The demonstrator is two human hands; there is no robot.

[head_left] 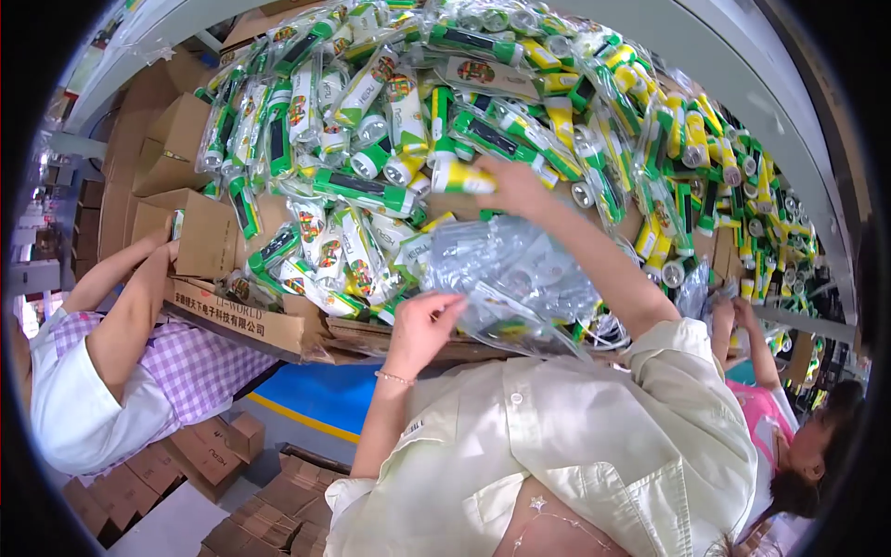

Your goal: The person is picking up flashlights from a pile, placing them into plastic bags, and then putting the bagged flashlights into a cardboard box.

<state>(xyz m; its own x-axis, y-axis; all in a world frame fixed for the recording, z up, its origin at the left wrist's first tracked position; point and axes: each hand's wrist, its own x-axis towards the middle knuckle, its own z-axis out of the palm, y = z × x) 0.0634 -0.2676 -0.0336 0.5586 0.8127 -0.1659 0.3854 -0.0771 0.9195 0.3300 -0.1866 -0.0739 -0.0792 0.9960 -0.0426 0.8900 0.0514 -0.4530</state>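
I look down from close by through one wide head camera, with the left hand point(422, 329) and right hand point(516, 188) near the middle and the pale shirt point(557, 418) at the bottom.

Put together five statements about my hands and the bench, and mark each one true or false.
1. Your right hand grips a yellow-and-white flashlight. True.
2. The beaded bracelet is on your right wrist. False: it is on your left wrist.
3. A heap of clear plastic bags lies beside your left hand. True.
4. The apron of the co-worker at the left is plain red. False: it is checked in purple and white.
5. An open cardboard box stands at the left of the flashlight pile. True.
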